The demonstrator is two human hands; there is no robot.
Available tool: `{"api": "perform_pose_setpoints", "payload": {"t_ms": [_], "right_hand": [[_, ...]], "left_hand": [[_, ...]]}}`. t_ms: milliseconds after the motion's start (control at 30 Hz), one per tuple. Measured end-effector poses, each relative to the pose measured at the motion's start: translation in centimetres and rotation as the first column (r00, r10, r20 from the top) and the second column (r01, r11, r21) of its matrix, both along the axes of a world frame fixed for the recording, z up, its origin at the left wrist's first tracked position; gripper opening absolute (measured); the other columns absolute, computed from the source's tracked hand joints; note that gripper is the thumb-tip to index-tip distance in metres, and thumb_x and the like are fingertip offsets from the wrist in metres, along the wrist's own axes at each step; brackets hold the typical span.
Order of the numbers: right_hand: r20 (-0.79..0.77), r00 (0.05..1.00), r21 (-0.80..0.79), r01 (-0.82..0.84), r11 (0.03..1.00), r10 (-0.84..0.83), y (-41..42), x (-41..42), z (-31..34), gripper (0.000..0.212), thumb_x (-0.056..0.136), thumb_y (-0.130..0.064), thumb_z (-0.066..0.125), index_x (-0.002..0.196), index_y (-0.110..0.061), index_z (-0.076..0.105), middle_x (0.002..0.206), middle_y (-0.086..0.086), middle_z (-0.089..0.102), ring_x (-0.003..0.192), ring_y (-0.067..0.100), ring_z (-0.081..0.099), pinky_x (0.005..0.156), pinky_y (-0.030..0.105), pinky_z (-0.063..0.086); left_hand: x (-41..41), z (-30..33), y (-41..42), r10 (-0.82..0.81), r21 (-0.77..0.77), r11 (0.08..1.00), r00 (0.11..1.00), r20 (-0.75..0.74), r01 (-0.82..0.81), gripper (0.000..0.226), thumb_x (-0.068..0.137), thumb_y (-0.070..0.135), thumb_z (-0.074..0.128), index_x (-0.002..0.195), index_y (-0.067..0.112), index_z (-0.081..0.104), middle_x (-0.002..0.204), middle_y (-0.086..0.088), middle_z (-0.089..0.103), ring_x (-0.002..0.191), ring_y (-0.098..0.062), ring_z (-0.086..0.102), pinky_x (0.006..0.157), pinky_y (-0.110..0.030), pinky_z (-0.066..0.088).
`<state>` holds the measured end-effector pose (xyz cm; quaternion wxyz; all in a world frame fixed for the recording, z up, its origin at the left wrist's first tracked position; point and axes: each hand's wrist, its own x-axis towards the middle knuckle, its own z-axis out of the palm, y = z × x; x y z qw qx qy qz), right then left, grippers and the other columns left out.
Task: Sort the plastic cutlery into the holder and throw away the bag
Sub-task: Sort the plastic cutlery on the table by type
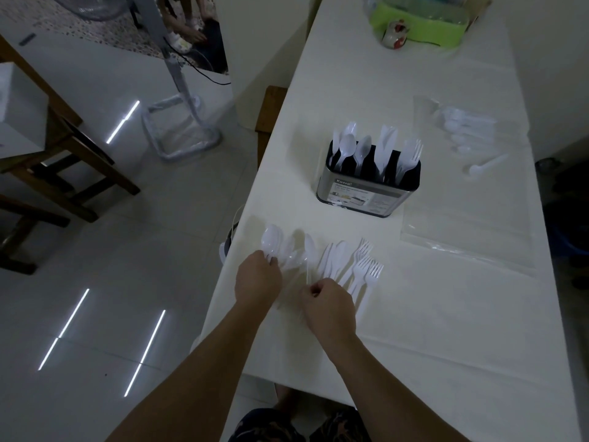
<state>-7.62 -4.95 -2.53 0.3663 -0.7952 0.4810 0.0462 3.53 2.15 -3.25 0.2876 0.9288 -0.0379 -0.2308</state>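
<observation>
White plastic spoons [288, 247], knives [334, 256] and forks [365, 266] lie fanned out on the white table [414, 330] near its front left edge. My left hand [257, 280] grips the handles of several spoons [271, 239] at the left of the fan. My right hand [330, 306] pinches the handle of one spoon [309, 247] in the middle. Behind them stands the metal cutlery holder [366, 193] with spoons, knives and forks upright in its black slots. A clear plastic bag [468, 234] lies flat to the right of the holder.
Small white spoons [462, 129] in clear wrap and one loose spoon [484, 165] lie at the back right. A green basket [424, 20] and a jar [395, 35] stand at the far end. A wooden chair [271, 116] and a fan stand [181, 129] are left of the table.
</observation>
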Motion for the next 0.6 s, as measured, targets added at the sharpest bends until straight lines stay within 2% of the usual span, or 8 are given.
{"api": "perform_pose_setpoints", "payload": {"t_ms": [67, 133, 233, 300, 333, 400, 500, 600], "right_hand": [[0.010, 1.000, 0.004, -0.006, 1.000, 0.006, 0.3, 0.0, 0.1, 0.018, 0.088, -0.036, 0.057, 0.085, -0.019, 0.063, 0.072, -0.007, 0.061, 0.065, 0.009, 0.058, 0.057, 0.026, 0.048], [0.035, 0.999, 0.009, -0.038, 0.999, 0.038, 0.8, 0.2, 0.2, 0.020, 0.087, -0.037, 0.058, 0.082, -0.019, 0.063, 0.069, -0.007, 0.060, 0.062, 0.009, 0.058, 0.059, 0.028, 0.049], [0.058, 0.994, 0.020, -0.096, 0.995, 0.095, 1.6, 0.8, 0.3, 0.022, 0.089, -0.039, 0.058, 0.082, -0.019, 0.064, 0.069, -0.006, 0.061, 0.064, 0.011, 0.060, 0.061, 0.028, 0.049], [0.067, 0.991, 0.034, -0.118, 0.992, 0.115, 2.1, 1.3, 0.4, 0.022, 0.090, -0.040, 0.057, 0.087, -0.019, 0.064, 0.074, -0.006, 0.062, 0.067, 0.011, 0.060, 0.061, 0.025, 0.048], [0.071, 0.990, 0.035, -0.121, 0.992, 0.118, 2.3, 1.6, 0.4, 0.021, 0.090, -0.040, 0.057, 0.090, -0.020, 0.064, 0.076, -0.007, 0.062, 0.068, 0.011, 0.060, 0.061, 0.024, 0.047], [0.082, 0.990, 0.033, -0.117, 0.993, 0.114, 2.5, 2.0, 0.6, 0.020, 0.090, -0.040, 0.057, 0.092, -0.021, 0.062, 0.077, -0.009, 0.060, 0.069, 0.009, 0.058, 0.059, 0.022, 0.045], [0.112, 0.986, 0.059, -0.128, 0.990, 0.121, 2.6, 2.5, 1.0, 0.019, 0.091, -0.039, 0.057, 0.090, -0.020, 0.061, 0.073, -0.009, 0.058, 0.064, 0.007, 0.056, 0.056, 0.018, 0.040], [0.144, 0.980, 0.066, -0.148, 0.987, 0.137, 2.7, 2.9, 1.3, 0.017, 0.093, -0.034, 0.057, 0.087, -0.018, 0.059, 0.071, -0.009, 0.057, 0.062, 0.005, 0.054, 0.056, 0.017, 0.040]], "left_hand": [[-0.1, 0.1, 0.1, 0.022, -0.017, 1.000, 1.000, -0.019, -0.022, 0.018, 0.101, 0.023, 0.045, 0.088, 0.011, 0.049, 0.080, 0.003, 0.052, 0.079, -0.014, 0.050, 0.076, -0.024, 0.038], [0.1, -0.1, 0.1, 0.074, -0.062, 0.995, 0.992, -0.106, -0.081, 0.023, 0.099, 0.021, 0.045, 0.088, 0.003, 0.055, 0.088, -0.004, 0.066, 0.082, -0.018, 0.060, 0.075, -0.026, 0.043], [0.4, 0.0, 0.1, 0.165, -0.125, 0.972, 0.959, -0.231, -0.198, 0.026, 0.093, 0.020, 0.046, 0.093, 0.002, 0.065, 0.092, -0.014, 0.071, 0.083, -0.026, 0.067, 0.075, -0.037, 0.054], [0.4, 0.5, 0.1, 0.216, -0.208, 0.934, 0.922, -0.322, -0.291, 0.028, 0.091, 0.024, 0.048, 0.094, 0.002, 0.066, 0.089, -0.014, 0.071, 0.075, -0.028, 0.065, 0.064, -0.040, 0.055], [0.3, 0.7, 0.1, 0.228, -0.248, 0.910, 0.900, -0.372, -0.333, 0.029, 0.092, 0.028, 0.049, 0.094, 0.003, 0.065, 0.085, -0.013, 0.070, 0.068, -0.027, 0.062, 0.055, -0.036, 0.051], [0.3, 1.5, 0.1, 0.233, -0.292, 0.878, 0.871, -0.433, -0.380, 0.035, 0.094, 0.037, 0.052, 0.092, 0.005, 0.065, 0.081, -0.011, 0.068, 0.063, -0.024, 0.058, 0.048, -0.028, 0.043], [0.3, 2.1, 0.4, 0.190, -0.326, 0.881, 0.887, -0.420, -0.343, 0.041, 0.088, 0.044, 0.062, 0.088, 0.003, 0.065, 0.076, -0.012, 0.065, 0.062, -0.025, 0.058, 0.049, -0.030, 0.044], [0.5, 2.0, 0.6, 0.129, -0.322, 0.911, 0.920, -0.370, -0.257, 0.031, 0.083, 0.029, 0.071, 0.088, -0.001, 0.064, 0.075, -0.015, 0.062, 0.065, -0.025, 0.060, 0.055, -0.033, 0.047]]}}
